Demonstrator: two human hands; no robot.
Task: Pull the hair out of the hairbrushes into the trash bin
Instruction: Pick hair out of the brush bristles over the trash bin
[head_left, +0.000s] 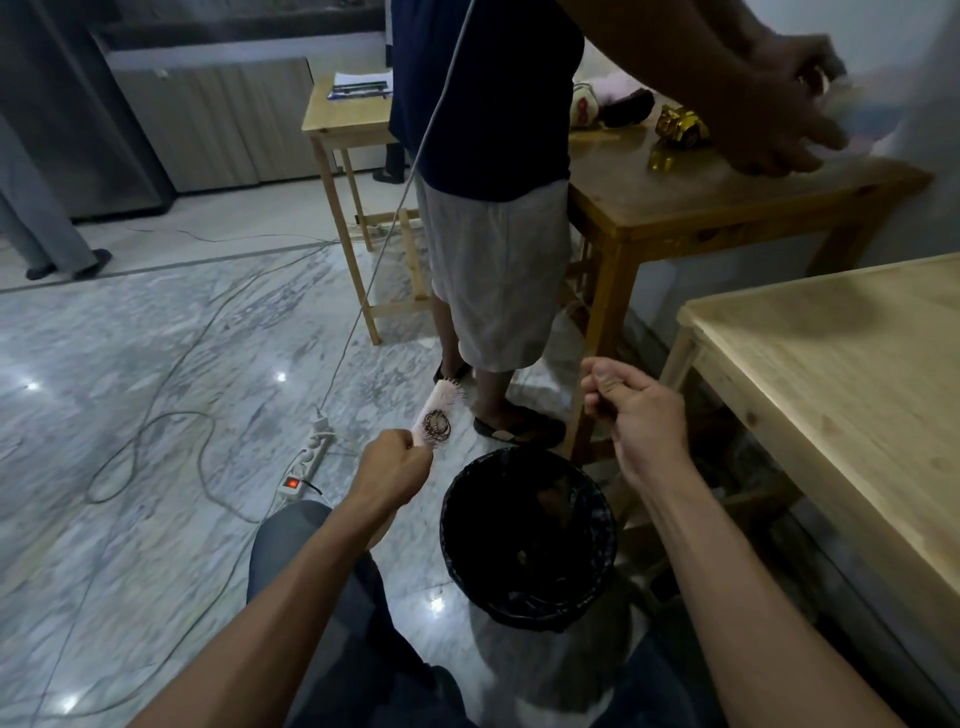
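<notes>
My left hand (392, 465) grips the handle of a pale pink hairbrush (441, 413), which points up and away over the floor. A curl of brown hair (437, 422) sits tangled in its bristles. My right hand (636, 415) is raised to the right of the brush, above the far rim of the bin, with thumb and fingers pinched together; whether any hair is between them I cannot tell. A round black trash bin (527, 535) lined with a black bag stands on the floor between my forearms.
Another person stands just beyond the bin, sandalled feet (519, 423) near it, hands over a wooden table (727, 192). A pale wooden table (841, 374) is at my right. A power strip (306, 467) and loose cables lie on the marble floor, left.
</notes>
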